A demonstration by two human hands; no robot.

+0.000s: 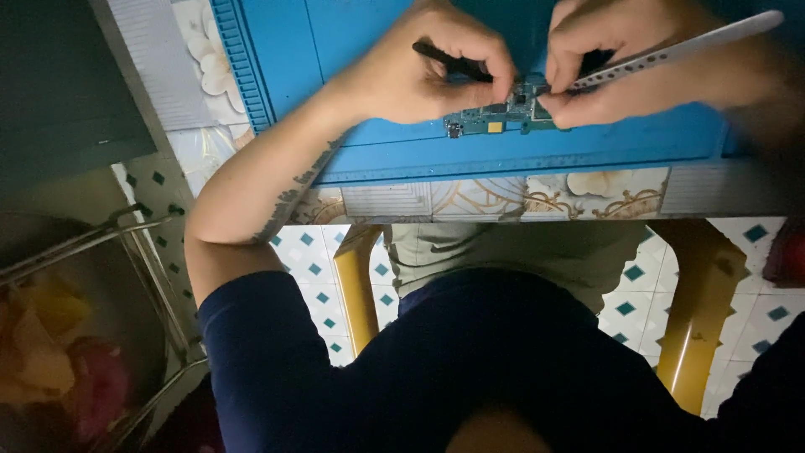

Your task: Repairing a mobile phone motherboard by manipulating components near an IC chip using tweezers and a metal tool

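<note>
While pinched on a black tool (pixel 449 60), left hand (pixel 419 71) steadies circuit board (pixel 495 117); right hand (pixel 620 63) clamped on metal tweezers (pixel 671 52), tips at board. Board flat on blue mat (pixel 352 33) at table edge. Work mid-way; nothing visibly detached.

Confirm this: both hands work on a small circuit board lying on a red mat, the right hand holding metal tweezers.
Not quite: the mat is blue, not red, as the head view shows. The rest holds: both hands work on the small circuit board, the right hand holding metal tweezers.
</note>
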